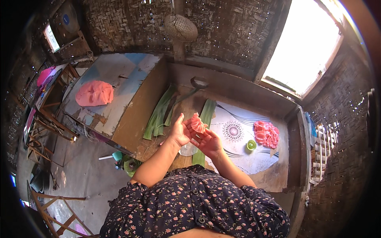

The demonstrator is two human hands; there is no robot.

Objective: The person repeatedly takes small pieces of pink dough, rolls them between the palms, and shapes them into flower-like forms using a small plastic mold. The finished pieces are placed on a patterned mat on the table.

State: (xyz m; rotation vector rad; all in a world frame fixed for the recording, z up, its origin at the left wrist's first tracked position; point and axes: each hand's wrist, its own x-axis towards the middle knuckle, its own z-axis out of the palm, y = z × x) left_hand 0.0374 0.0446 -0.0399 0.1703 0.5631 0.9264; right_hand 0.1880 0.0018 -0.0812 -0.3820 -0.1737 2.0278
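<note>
The underside of the pink piece (197,123) is hidden; the lower edge crops a wooden frame (59,197)

The window (303,47) glares white while fisheye edges bend into black.

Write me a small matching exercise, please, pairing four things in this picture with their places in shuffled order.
Things
1. Small ridged pink piece
2. Big pink lump
3. Small green cup
4. Strainer

Places
A. On the white patterned sheet
B. High up, in front of a post by the woven wall
C. At the left hand and the right hand
D. On the blue-and-white board at the picture's left

Right pairs: 1-C, 2-D, 3-A, 4-B.
</note>
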